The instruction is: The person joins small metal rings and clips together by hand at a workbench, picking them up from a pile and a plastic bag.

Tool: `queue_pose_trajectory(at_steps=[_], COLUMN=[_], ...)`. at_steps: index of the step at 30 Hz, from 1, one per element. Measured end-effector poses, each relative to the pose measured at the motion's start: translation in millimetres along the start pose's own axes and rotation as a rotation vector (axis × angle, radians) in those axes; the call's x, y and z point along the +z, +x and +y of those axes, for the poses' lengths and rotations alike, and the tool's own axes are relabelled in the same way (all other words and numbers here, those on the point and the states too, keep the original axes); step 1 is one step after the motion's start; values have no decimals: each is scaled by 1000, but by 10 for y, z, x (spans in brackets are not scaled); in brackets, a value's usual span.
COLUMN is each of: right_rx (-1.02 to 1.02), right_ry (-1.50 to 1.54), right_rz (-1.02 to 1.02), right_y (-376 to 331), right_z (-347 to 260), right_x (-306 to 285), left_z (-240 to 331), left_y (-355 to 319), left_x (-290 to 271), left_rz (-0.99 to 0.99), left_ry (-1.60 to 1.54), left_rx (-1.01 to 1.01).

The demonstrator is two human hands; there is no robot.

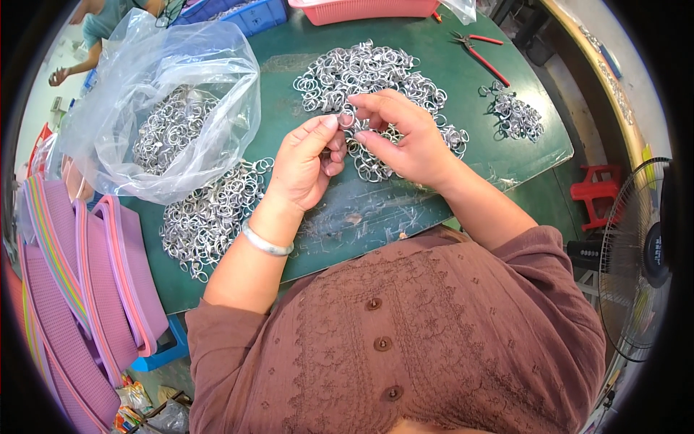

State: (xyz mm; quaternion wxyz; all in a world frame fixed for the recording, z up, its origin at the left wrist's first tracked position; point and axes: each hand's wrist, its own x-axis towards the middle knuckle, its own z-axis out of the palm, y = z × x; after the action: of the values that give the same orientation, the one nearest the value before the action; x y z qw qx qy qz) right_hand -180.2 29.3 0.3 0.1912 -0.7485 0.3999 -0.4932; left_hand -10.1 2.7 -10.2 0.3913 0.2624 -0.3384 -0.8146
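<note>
— Pinched between both hands, is it? 
— Yes: left hand (307, 163) and right hand (401, 137) both close fingertips on one small metal ring (345, 120), held above the ring pile (376, 94) on the green table (376, 210).
— Risk? 
— I'd say a slipping fingertip could drop it into the loose rings, lost among lookalikes.

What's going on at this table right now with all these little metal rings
A person at a green table holds one small metal ring between the left hand and right hand. Under the hands lies a loose heap of rings; more fill a clear plastic bag at left. Red-handled pliers lie untouched.
</note>
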Motion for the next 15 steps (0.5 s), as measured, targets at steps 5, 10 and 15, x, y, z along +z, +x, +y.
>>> queue_pose_trajectory(at_steps=[5,10,15], right_rx=[21,41,40], right_ry=[62,61,45], right_rz=[33,41,36], right_y=[-19,-21,-23], right_z=[55,59,69], right_x=[-6,2,-8], left_z=[34,24,22], left_y=[-1,11,21], left_x=[-45,-96,-118], left_rz=[-110,-195,-212], left_ry=[-84,-133,-157], left_rx=[-46,-50,-49])
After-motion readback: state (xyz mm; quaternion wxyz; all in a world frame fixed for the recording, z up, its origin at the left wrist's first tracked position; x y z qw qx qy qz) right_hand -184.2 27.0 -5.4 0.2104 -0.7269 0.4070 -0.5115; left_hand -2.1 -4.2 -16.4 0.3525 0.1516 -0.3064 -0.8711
